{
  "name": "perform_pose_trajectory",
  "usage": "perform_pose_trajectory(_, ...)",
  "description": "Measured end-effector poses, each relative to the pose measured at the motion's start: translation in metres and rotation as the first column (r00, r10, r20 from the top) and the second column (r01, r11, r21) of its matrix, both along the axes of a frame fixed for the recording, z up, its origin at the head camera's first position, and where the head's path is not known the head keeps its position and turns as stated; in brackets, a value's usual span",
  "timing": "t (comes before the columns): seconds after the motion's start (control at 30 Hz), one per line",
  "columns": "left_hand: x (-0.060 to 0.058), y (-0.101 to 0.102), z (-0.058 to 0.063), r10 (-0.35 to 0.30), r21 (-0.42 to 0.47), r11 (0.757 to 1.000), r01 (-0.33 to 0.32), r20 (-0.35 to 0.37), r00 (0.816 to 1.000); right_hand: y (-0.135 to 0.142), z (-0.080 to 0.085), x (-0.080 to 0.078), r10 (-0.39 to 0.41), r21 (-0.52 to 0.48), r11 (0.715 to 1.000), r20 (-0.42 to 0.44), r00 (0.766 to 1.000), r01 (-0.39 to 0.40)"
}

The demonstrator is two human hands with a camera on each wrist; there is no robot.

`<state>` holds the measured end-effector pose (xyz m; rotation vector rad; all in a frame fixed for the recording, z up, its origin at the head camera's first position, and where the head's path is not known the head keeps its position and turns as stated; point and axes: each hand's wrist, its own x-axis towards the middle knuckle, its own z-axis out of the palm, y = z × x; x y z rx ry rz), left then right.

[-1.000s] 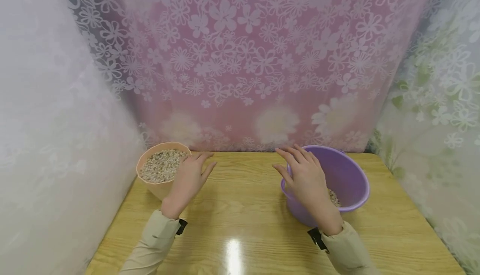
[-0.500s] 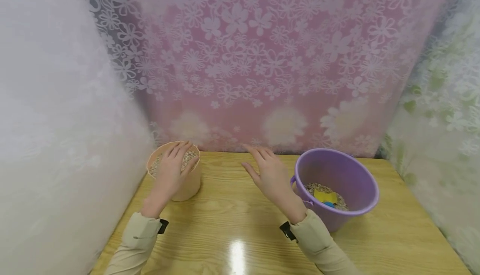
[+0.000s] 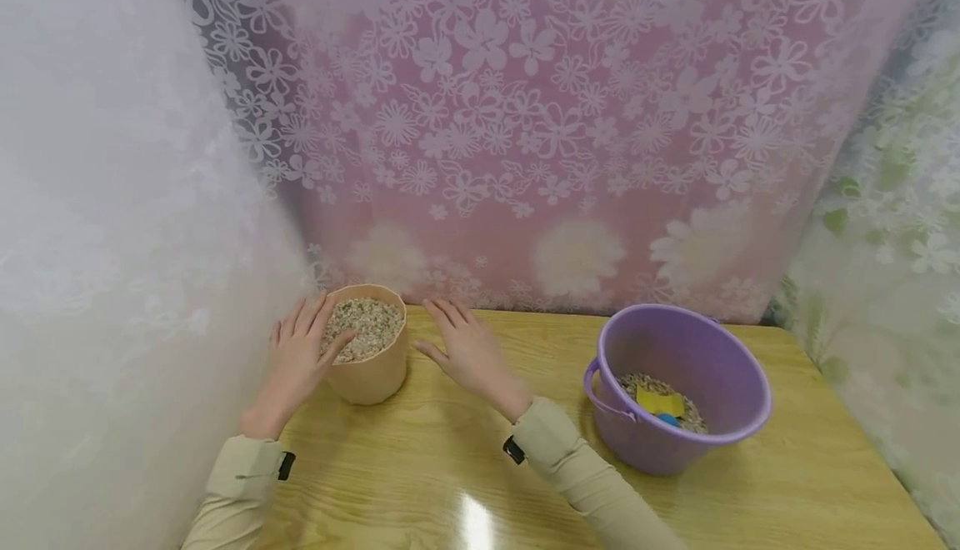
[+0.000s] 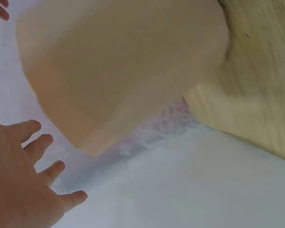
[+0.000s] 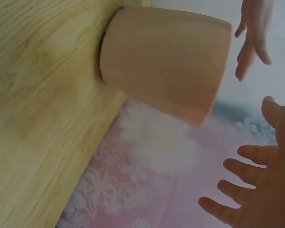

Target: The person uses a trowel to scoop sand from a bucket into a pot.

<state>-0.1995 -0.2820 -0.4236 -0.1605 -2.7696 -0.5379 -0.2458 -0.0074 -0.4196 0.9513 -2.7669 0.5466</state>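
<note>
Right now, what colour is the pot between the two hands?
The pot is pale peach-orange; it shows best in the head view.

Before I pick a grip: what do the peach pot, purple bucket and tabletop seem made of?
Peach pot: probably plastic, matte; smooth, evenly coloured wall, thin rim.
Purple bucket: likely plastic, slight sheen; smooth rounded lip.
Tabletop: wood or printed laminate, can't tell which; grain pattern, glossy reflection.

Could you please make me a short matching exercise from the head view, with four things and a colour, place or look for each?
Things:
1. pot
2. bucket
3. yellow piece
4. backdrop

Descriptions:
A. flower-patterned
B. inside the bucket
C. peach
D. purple, on the table

Pairs: 1-C, 2-D, 3-B, 4-A
</note>
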Motion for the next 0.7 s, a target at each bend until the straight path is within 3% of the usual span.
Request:
perform_pose_trajectory(0.13, -0.001, -0.012, -0.007, 0.011, -0.009, 1.000, -0.010, 0.039, 0.999, -0.020, -0.009, -0.008, -0.003, 0.058, 0.998, 0.023, 1.000, 0.001)
perform_pose_trajectory(0.4, -0.012, -0.028, -0.019, 0.036, -0.037, 0.999, -0.034, 0.079, 0.996, -0.052, -0.019, -0.021, -0.050, 0.072, 0.996, 0.084, 0.995, 0.044)
perform_pose_trajectory(0.7, -0.017, -0.036, -0.022, 0.050, -0.033, 0.998, -0.045, 0.158, 0.986, -0.064, -0.025, -0.028, -0.071, 0.107, 0.992, 0.101, 0.992, 0.060)
